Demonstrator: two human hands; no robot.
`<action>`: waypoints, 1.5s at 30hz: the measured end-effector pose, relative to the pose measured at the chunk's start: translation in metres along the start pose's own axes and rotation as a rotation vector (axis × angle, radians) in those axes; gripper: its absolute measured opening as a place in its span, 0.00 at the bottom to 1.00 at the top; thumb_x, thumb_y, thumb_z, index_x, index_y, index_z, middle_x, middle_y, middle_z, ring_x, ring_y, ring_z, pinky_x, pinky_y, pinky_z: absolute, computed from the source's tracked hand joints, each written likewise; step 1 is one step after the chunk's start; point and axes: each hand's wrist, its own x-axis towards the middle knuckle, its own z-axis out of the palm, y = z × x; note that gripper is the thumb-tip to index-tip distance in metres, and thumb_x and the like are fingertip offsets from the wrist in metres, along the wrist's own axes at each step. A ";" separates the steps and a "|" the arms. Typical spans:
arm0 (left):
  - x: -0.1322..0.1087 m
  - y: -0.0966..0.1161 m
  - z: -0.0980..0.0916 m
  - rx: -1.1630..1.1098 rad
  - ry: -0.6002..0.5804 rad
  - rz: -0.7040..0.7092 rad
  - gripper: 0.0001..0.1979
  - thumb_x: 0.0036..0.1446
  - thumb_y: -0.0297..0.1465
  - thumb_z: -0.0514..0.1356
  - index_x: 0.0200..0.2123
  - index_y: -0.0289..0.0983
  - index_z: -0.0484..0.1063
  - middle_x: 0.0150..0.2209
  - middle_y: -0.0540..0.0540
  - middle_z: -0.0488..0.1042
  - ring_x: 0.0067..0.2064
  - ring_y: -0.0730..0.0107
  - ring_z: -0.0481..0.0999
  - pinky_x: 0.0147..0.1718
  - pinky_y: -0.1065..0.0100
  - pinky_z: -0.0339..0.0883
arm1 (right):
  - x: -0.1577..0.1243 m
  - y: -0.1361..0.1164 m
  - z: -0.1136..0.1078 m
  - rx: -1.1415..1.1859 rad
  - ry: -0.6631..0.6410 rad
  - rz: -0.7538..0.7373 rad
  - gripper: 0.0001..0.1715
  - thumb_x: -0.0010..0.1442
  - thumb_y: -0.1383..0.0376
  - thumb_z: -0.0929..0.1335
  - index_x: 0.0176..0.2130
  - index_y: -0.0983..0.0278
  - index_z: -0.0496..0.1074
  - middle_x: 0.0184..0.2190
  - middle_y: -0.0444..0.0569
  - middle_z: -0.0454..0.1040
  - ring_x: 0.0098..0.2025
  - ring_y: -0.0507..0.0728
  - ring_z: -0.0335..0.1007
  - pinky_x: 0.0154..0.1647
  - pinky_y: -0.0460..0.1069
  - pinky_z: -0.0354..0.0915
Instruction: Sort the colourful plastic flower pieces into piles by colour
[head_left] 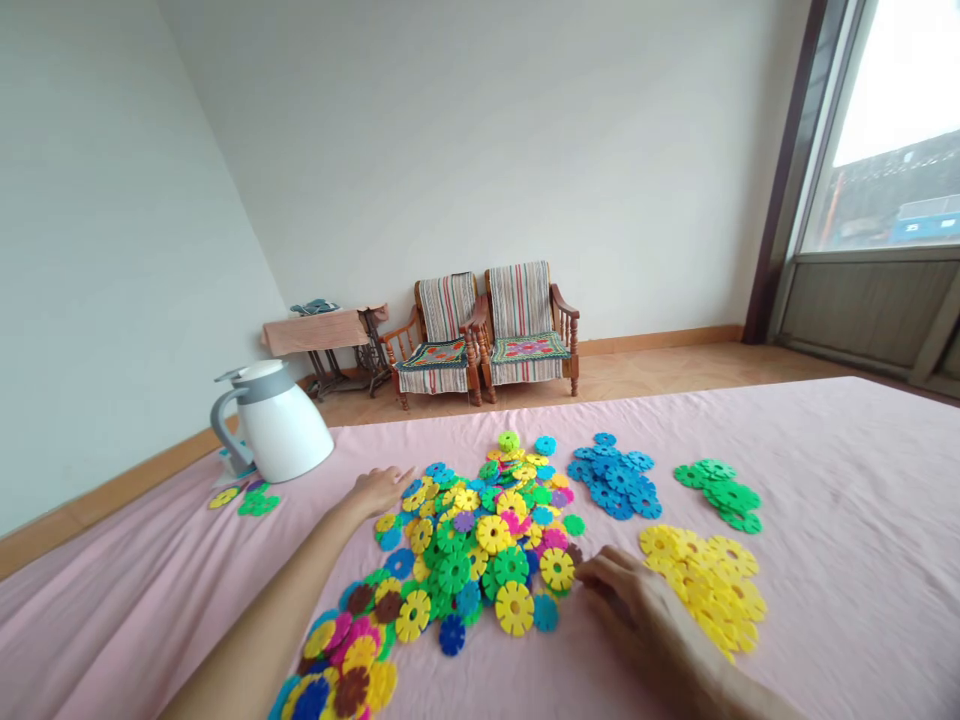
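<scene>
A mixed heap of coloured plastic snowflake discs (487, 530) lies on the pink cloth (825, 500). My left hand (381, 489) rests at the heap's far left edge, fingers stretched toward the discs, holding nothing. My right hand (637, 600) lies at the heap's near right edge, fingers bent, fingertips touching a yellow disc (557, 568); whether it grips the disc is unclear. Sorted piles sit to the right: blue discs (613, 478), green discs (721, 493) and yellow discs (709, 580).
A white jug (274, 420) stands at the far left of the cloth, with a few yellow and green discs (244, 500) beside it. More mixed discs (345, 670) lie near the front. Two striped wooden armchairs (484, 335) and a small table (326, 335) stand by the far wall.
</scene>
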 end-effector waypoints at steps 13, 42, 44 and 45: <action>-0.005 0.038 0.036 -0.259 -0.086 0.143 0.27 0.55 0.54 0.43 0.24 0.37 0.64 0.24 0.50 0.67 0.31 0.65 0.67 0.31 0.67 0.61 | -0.004 -0.007 0.005 -0.110 0.015 -0.030 0.11 0.60 0.70 0.59 0.38 0.60 0.68 0.38 0.48 0.70 0.41 0.57 0.65 0.41 0.51 0.61; -0.164 0.064 0.029 -0.037 -0.149 0.234 0.38 0.46 0.35 0.65 0.60 0.44 0.55 0.63 0.39 0.54 0.63 0.49 0.56 0.57 0.52 0.57 | -0.008 -0.020 0.007 -0.139 0.019 0.007 0.20 0.51 0.68 0.66 0.45 0.59 0.69 0.44 0.50 0.70 0.45 0.60 0.64 0.45 0.53 0.62; -0.159 0.072 0.031 -0.077 -0.111 0.288 0.34 0.48 0.32 0.64 0.59 0.46 0.57 0.60 0.42 0.59 0.59 0.53 0.63 0.55 0.54 0.60 | -0.008 -0.021 0.007 -0.142 0.024 0.017 0.20 0.52 0.68 0.66 0.46 0.59 0.69 0.44 0.50 0.70 0.46 0.60 0.64 0.45 0.53 0.62; -0.155 0.078 0.030 -0.096 -0.090 0.303 0.32 0.48 0.31 0.63 0.57 0.46 0.59 0.58 0.42 0.61 0.57 0.55 0.66 0.54 0.56 0.62 | -0.008 -0.022 0.007 -0.140 0.025 0.026 0.19 0.52 0.69 0.65 0.45 0.59 0.69 0.43 0.50 0.70 0.45 0.60 0.64 0.45 0.53 0.62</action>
